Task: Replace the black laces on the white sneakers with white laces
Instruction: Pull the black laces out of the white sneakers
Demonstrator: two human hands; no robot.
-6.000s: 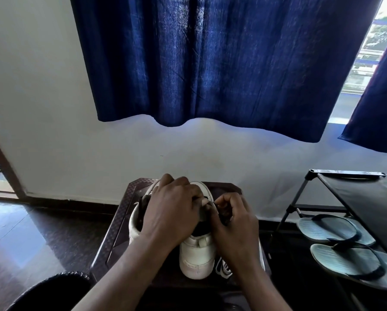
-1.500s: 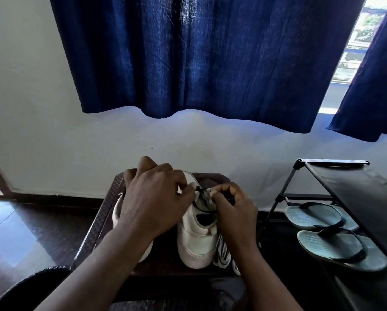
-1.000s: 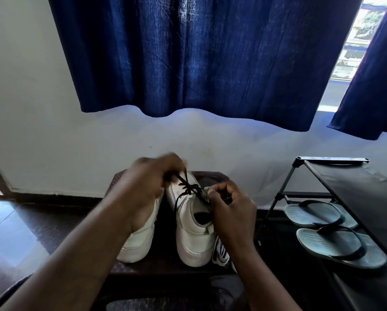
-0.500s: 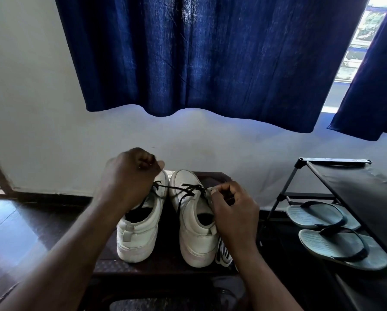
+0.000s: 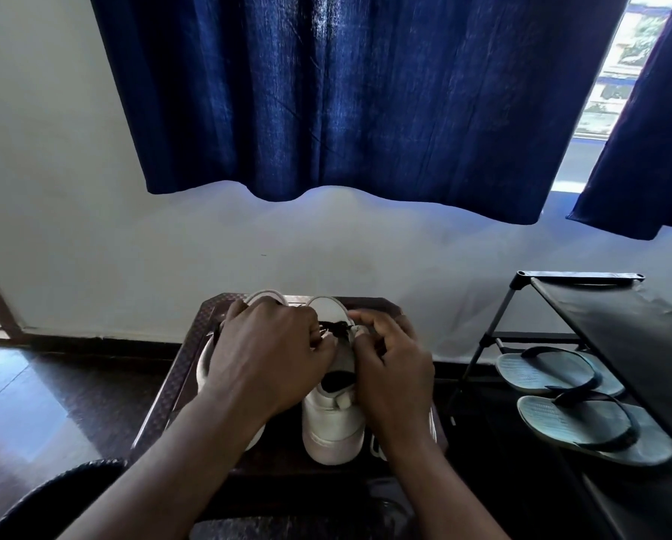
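pinching black lace (image 5: 334, 328), left hand (image 5: 272, 356) meets right hand (image 5: 394, 368) gripping sneaker (image 5: 332, 426), toe pointing away.

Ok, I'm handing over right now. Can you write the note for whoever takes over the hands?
Left hand: fingers curled at the black lace on the right sneaker, apparently pinching it.
Right hand: pinches that sneaker's upper edge beside the lace.
Both sneakers stand on the dark table. The left sneaker is mostly under the left hand, its lacing hidden.
A white bundle, probably the white laces, lies right of the right sneaker.
Done: nothing visibly finished.
Left: pull the black lace out, thread white, then check the other sneaker.
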